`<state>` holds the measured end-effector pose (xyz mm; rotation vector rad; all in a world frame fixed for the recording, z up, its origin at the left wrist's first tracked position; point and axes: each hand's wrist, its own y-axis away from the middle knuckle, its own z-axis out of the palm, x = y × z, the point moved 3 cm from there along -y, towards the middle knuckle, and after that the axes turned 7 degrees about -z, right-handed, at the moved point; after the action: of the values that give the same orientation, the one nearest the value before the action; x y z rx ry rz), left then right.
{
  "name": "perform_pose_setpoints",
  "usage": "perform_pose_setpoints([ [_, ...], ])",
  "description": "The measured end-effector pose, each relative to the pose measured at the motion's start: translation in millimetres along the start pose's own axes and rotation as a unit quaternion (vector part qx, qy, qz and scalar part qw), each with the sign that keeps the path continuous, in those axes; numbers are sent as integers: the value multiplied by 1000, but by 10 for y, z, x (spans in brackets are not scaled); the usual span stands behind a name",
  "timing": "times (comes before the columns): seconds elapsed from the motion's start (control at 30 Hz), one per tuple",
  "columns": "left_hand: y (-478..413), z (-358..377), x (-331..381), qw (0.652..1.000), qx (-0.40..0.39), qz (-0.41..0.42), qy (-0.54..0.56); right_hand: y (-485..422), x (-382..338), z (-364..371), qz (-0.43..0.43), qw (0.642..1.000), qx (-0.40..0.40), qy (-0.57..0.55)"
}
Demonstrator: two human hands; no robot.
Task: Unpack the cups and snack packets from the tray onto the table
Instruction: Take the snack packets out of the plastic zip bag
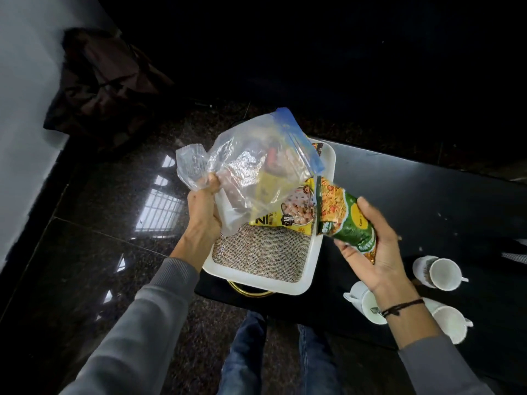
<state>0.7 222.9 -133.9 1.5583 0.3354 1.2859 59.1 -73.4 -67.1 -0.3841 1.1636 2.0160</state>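
1. My left hand grips a clear zip bag by its crumpled end, above the tray.
2. Right hand curls round a green snack packet; the packet's top is at the bag's blue mouth.
3. Yellow packet lies in the tray.
4. Three white cups sit on the table, right of the tray.

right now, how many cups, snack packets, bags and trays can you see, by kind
white cups: 3
snack packets plainly seen: 2, the green packet and the yellow packet
clear zip bag: 1
white tray: 1
total: 7
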Motion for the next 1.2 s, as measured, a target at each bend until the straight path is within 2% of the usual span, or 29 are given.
perform_pose_setpoints([
  [0.13, -38, 106, 105, 1000, -4, 21, -6, 18, 222, 16, 37, 990, -81, 113],
  [0.23, -27, 175, 141, 1000, -17, 18, -4, -28, 428, -23, 78, 974, -64, 204],
  [0.33, -10, 204, 141, 1000, -24, 14, -6, -88, 645, -71, 97, 941, -89, 312],
  [0.53, 62, 187, 106, 1000, -19, 10, -18, -138, 910, -66, 129, 897, -84, 414],
  [0.63, 117, 179, 86, 999, -34, 10, -22, -150, 878, -57, 77, 813, -56, 574],
  [0.67, 139, 178, 82, 999, -34, 8, -19, -150, 851, -65, 56, 796, -40, 602],
  [0.87, 248, 154, 24, 1000, -29, -3, -5, -105, 509, -87, -43, 776, 2, 629],
  [0.93, 270, 146, 0, 999, -33, -3, -3, -82, 373, -56, -58, 786, 13, 616],
  [0.97, 278, 144, -10, 999, -38, -2, -4, -75, 317, -30, -63, 810, 15, 583],
  [1.0, 282, 140, -23, 999, -44, 0, -7, -74, 272, 5, -66, 849, 15, 524],
  [1.1, 328, 120, -39, 997, -72, 3, -31, -96, 127, 124, -38, 952, 42, 300],
  [1.2, 432, 114, -25, 990, -122, 17, -72, -142, -26, 205, 23, 988, 72, 135],
])
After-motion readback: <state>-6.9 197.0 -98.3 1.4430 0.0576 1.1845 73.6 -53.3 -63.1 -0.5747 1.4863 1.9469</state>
